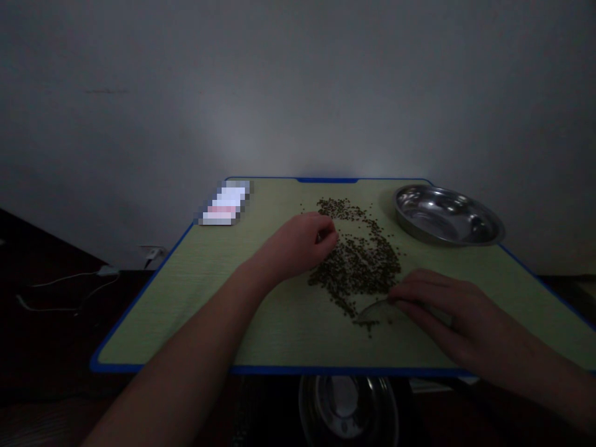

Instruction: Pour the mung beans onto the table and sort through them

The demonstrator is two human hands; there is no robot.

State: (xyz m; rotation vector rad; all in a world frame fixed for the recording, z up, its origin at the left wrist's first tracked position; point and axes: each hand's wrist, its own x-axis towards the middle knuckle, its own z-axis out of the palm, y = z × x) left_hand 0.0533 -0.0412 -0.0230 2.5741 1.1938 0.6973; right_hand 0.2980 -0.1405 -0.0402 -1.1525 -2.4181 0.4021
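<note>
Small dark beans or seeds (347, 267) lie spread in a loose patch on the pale green table top (270, 335). At the left edge of the patch, my left hand (310, 239) is curled, fingertips drawn to the thumb; what it holds, if anything, is hidden. My right hand (447, 310) grips a thin, curved, greyish utensil (372, 307), perhaps a spoon, by its right end. The utensil's other end rests low by the near edge of the patch, among a few stray seeds. Dim light hides its exact kind.
A shallow steel bowl (447, 217) stands at the table's far right. A lit phone (226, 203), blurred out, lies at the far left. Below the near blue edge is another metal bowl (347, 406). White cables (107, 271) lie left of the table; a wall rises behind.
</note>
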